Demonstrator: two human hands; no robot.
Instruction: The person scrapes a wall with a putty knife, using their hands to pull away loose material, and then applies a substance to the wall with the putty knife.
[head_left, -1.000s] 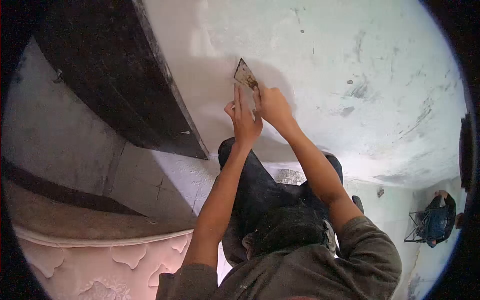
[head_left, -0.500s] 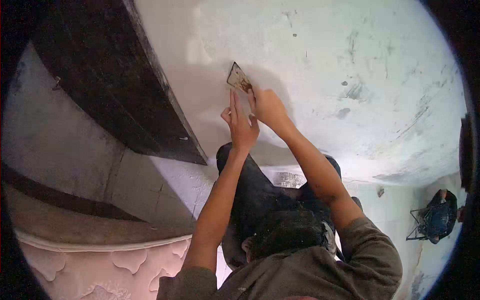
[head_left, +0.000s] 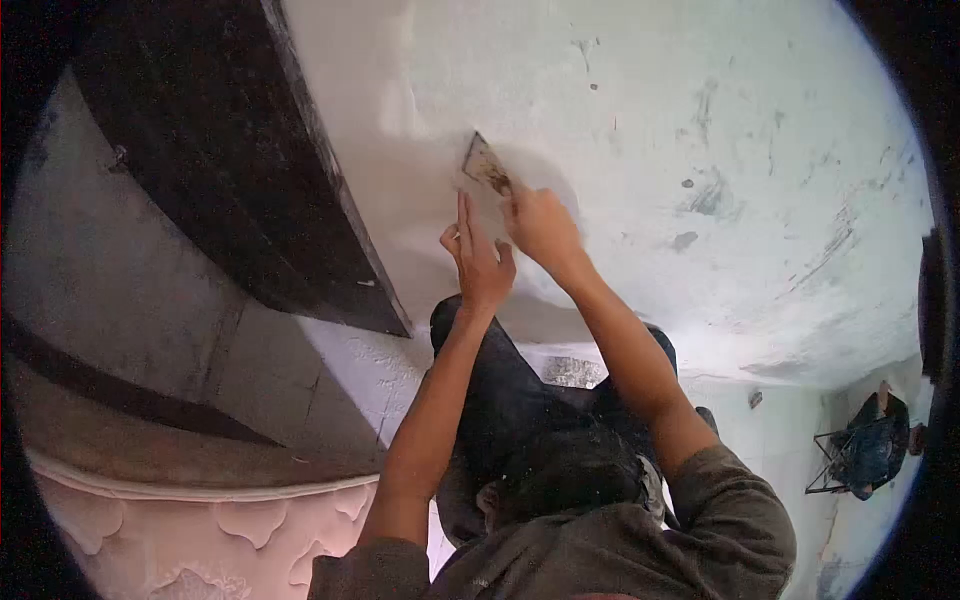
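My right hand (head_left: 545,228) is wrapped round the handle of a putty knife (head_left: 484,165), whose stained blade lies against the pale wall (head_left: 650,130). The blade points up and left, and its shadow falls on the wall around it. Just below and to the left is my left hand (head_left: 482,268), its index and middle fingers stretched up along the wall. Their tips end right under the blade's lower corner. The thumb stands apart, and the other fingers are bent. Grey smudges and dark scuffs mark the wall to the right.
A dark panel (head_left: 230,150) with a worn edge stands close on the left. Beyond the lower left is a pink quilted mattress (head_left: 190,530). At the far right, a folding chair (head_left: 865,440) has dark cloth on it. My knees (head_left: 500,350) are close to the wall.
The putty knife and my right hand have shifted slightly down and right, away from my left fingertips. My left hand has kept nearly the same place and pose.
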